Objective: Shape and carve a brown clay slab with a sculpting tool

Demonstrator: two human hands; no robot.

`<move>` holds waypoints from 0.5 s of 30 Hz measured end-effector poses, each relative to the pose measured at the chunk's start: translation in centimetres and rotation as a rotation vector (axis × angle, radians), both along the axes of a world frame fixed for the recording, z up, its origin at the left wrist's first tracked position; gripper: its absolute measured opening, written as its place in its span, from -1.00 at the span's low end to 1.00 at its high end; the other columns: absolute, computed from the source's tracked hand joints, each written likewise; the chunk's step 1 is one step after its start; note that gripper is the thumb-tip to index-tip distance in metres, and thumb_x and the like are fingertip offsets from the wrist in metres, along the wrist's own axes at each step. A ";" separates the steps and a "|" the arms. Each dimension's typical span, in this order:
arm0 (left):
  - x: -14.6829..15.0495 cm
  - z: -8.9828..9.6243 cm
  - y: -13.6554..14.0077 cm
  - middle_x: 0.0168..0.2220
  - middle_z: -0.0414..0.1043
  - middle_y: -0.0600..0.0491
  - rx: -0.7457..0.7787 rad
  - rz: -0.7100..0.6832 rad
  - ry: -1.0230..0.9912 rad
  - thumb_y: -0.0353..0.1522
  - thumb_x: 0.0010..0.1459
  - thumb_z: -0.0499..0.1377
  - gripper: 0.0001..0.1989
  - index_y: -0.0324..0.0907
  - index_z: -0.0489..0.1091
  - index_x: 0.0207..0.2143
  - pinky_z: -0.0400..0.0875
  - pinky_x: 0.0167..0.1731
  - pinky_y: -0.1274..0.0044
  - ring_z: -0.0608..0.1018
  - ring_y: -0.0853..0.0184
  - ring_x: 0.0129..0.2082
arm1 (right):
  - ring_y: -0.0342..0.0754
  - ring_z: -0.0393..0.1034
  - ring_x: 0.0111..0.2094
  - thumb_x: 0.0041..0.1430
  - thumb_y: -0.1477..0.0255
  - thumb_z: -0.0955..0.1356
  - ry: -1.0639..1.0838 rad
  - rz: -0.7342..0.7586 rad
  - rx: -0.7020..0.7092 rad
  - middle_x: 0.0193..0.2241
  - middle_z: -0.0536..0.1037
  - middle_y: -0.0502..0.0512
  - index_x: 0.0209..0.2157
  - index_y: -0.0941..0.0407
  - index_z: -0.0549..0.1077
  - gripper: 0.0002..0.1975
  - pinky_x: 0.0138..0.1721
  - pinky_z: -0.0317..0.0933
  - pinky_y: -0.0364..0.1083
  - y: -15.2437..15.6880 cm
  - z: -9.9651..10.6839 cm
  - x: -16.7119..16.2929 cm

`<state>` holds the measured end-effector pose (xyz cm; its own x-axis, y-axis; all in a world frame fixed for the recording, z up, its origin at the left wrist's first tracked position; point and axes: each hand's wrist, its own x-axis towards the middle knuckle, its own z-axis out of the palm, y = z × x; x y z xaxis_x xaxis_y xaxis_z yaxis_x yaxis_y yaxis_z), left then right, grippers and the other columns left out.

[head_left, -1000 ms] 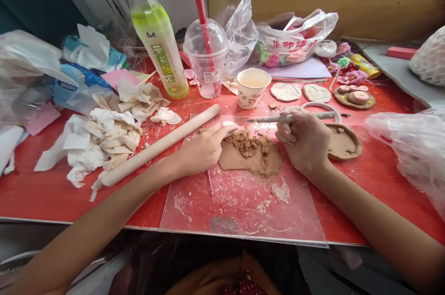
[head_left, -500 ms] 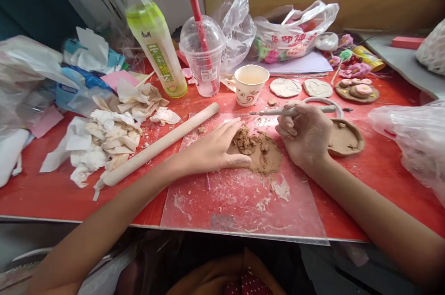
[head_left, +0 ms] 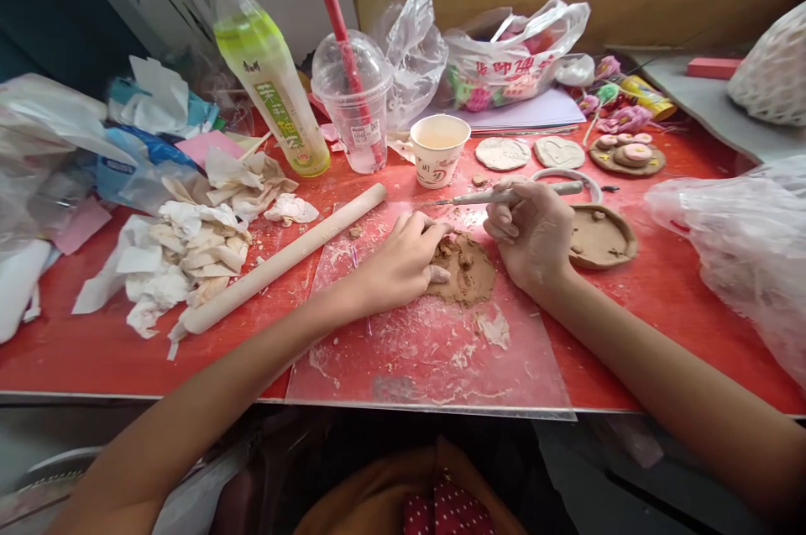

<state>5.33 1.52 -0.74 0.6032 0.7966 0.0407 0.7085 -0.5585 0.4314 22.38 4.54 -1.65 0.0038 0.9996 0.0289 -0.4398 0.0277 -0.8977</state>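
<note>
A flat slab of brown clay [head_left: 475, 276], with loose crumbs heaped on it, lies on a clear plastic sheet [head_left: 403, 367]. My left hand [head_left: 403, 266] is at the slab's left side, its fingers bent and its thumb against the clay in a pinch. Part of the clay is hidden beneath those fingers. My right hand [head_left: 532, 228], smeared with clay, grips a slim clay-coated tool [head_left: 482, 196] by its handle. The tool's thin end points left, above the sheet behind the slab. Just right of that hand sits a shallow clay dish [head_left: 604, 239] with a raised rim.
A paper cup [head_left: 439, 153] of liquid stands behind the sheet, near a domed plastic cup [head_left: 353, 107] and a green drink bottle [head_left: 268, 90]. Left lie a rolling pin [head_left: 290, 258] and crumpled tissues [head_left: 189, 254]. Clay discs [head_left: 504, 153] and a plastic bag [head_left: 736, 241] are right.
My left hand has gone from lying flat with spread fingers to a bent-finger pinch on the clay. The right hand keeps its hold on the tool. The view has shifted slightly.
</note>
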 end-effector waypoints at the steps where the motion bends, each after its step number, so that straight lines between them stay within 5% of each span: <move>1: 0.1 -0.1 0.0 -0.19 0.18 -0.02 0.019 0.000 0.008 -0.37 0.11 0.16 -0.57 -0.21 0.18 0.03 0.26 -0.11 0.42 0.26 0.25 -0.15 | -0.23 -0.21 -0.71 -0.02 0.43 0.23 0.004 -0.002 -0.001 -0.75 0.06 -0.12 -0.54 0.11 0.33 -0.89 -0.64 -0.35 -0.10 0.0 0.0 0.0; 7: 0.8 -0.4 -0.4 -0.24 0.17 -0.05 0.208 0.034 0.138 -0.44 0.20 0.02 -0.84 -0.29 0.28 -0.17 0.26 -0.18 0.44 0.24 0.25 -0.20 | -0.24 -0.21 -0.72 -0.01 0.42 0.23 0.020 -0.008 0.003 -0.75 0.07 -0.12 -0.54 0.11 0.32 -0.90 -0.65 -0.33 -0.12 0.0 -0.1 0.2; 15: 2.1 -1.0 -0.9 -0.26 0.22 -0.15 0.441 0.077 0.336 -0.63 0.08 -0.15 -0.70 -0.34 0.26 -0.20 0.26 -0.27 0.39 0.26 0.18 -0.23 | -0.25 -0.21 -0.72 -0.01 0.45 0.22 0.067 -0.056 -0.009 -0.75 0.06 -0.11 -0.56 0.10 0.32 -0.88 -0.66 -0.34 -0.12 -0.3 0.0 0.3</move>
<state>7.46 0.60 -1.75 0.5812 0.7898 0.1958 0.8126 -0.5762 -0.0879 22.69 4.28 -1.68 0.0611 0.9980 0.0177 -0.4971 0.0458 -0.8665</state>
